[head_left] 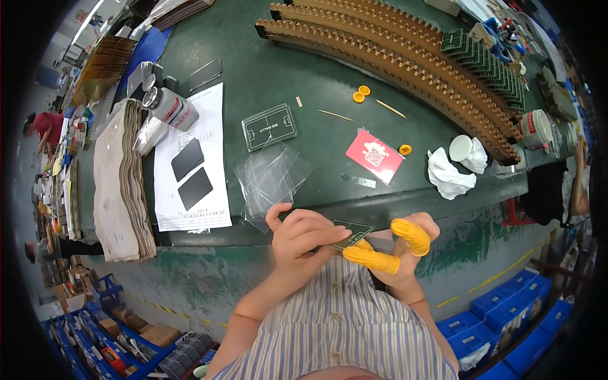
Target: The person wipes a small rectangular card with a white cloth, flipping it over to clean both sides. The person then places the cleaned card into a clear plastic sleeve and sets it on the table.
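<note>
A small green card (356, 233) with white pitch-like lines is held over my lap, just off the table's front edge. My left hand (307, 237) pinches its left side between thumb and fingers. My right hand (405, 253) wears yellow finger cots (375, 258), and its covered fingertips press on the card's lower right edge. Part of the card is hidden behind the fingers. Nearest on the table lie a stack of clear plastic sheets (272, 180) and a stack of similar green cards (269, 126).
On the green table (253, 69) are a pink card (375, 155), wooden sticks (391, 109), spare yellow cots (360, 95) and crumpled white cloth (449, 174). Slotted brown racks (380, 57) curve across the back. Dark cards (195, 189) lie on a paper sheet (209, 126) beside bottles (174, 111).
</note>
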Tool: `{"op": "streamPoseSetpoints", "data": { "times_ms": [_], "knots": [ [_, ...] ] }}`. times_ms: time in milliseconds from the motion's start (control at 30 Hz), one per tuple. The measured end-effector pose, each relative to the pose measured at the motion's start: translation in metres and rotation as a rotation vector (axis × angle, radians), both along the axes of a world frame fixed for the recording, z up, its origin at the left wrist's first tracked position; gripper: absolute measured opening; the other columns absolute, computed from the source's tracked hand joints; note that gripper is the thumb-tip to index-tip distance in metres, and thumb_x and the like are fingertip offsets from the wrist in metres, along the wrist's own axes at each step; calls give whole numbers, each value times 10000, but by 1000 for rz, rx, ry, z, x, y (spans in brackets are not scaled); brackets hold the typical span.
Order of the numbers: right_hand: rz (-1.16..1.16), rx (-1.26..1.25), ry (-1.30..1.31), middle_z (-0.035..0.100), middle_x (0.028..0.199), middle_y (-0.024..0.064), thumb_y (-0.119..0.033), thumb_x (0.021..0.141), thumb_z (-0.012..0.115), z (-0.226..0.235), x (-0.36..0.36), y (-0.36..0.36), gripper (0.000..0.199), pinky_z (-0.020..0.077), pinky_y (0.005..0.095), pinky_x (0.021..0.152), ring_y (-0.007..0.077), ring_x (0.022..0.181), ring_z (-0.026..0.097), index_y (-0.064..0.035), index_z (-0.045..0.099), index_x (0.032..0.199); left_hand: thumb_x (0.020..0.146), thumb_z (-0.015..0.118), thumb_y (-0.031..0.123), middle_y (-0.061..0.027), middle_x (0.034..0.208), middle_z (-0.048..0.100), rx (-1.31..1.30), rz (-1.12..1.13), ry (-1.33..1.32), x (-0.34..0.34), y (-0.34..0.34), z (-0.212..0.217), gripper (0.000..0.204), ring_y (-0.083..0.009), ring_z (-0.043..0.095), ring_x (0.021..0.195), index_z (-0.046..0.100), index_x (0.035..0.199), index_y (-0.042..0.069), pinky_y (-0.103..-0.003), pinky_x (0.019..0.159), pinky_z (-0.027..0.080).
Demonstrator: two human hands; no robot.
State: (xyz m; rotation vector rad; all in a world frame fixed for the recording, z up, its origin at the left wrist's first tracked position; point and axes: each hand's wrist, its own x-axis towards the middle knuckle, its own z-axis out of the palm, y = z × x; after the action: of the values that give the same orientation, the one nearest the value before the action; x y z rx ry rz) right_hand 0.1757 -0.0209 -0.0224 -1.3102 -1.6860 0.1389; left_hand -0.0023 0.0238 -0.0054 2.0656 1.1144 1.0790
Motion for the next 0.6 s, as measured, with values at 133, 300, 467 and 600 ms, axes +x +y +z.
{"op": "streamPoseSetpoints", "data": {
  "times_ms": [133, 300, 467, 600],
  "knots": [
    [-28, 8, -20, 313, 1001, 75, -258, 581, 877, -2, -1, 0, 740, 363, 325, 690, 211, 870, 399, -60, 430, 1136, 579, 715, 4, 58, 725, 639, 4, 7, 0, 0, 0, 0, 255, -103, 600, 772, 727, 781, 160, -344, 949, 249],
    [-65, 10, 27, 328, 1043, 41, -256, 592, 871, -2, -2, 1, 679, 361, 317, 701, 195, 879, 402, -114, 485, 1133, 590, 740, 31, 58, 723, 639, 5, 16, -19, -1, 0, -4, 226, -102, 601, 772, 726, 777, 158, -344, 943, 252],
    [-37, 13, 91, 322, 1045, 45, -244, 599, 869, -1, -2, 2, 705, 361, 318, 693, 193, 873, 408, -97, 456, 1151, 595, 740, 33, 57, 716, 632, 11, 17, -29, -1, 0, -4, 218, -102, 599, 769, 726, 776, 155, -341, 943, 252],
    [-64, -1, 8, 316, 1041, 44, -250, 593, 874, -2, -4, 2, 734, 360, 320, 691, 193, 872, 408, -92, 442, 1165, 593, 739, 35, 55, 713, 628, 18, 13, -17, -1, 1, -4, 219, -102, 598, 770, 727, 776, 154, -337, 943, 251]
  ]
}}
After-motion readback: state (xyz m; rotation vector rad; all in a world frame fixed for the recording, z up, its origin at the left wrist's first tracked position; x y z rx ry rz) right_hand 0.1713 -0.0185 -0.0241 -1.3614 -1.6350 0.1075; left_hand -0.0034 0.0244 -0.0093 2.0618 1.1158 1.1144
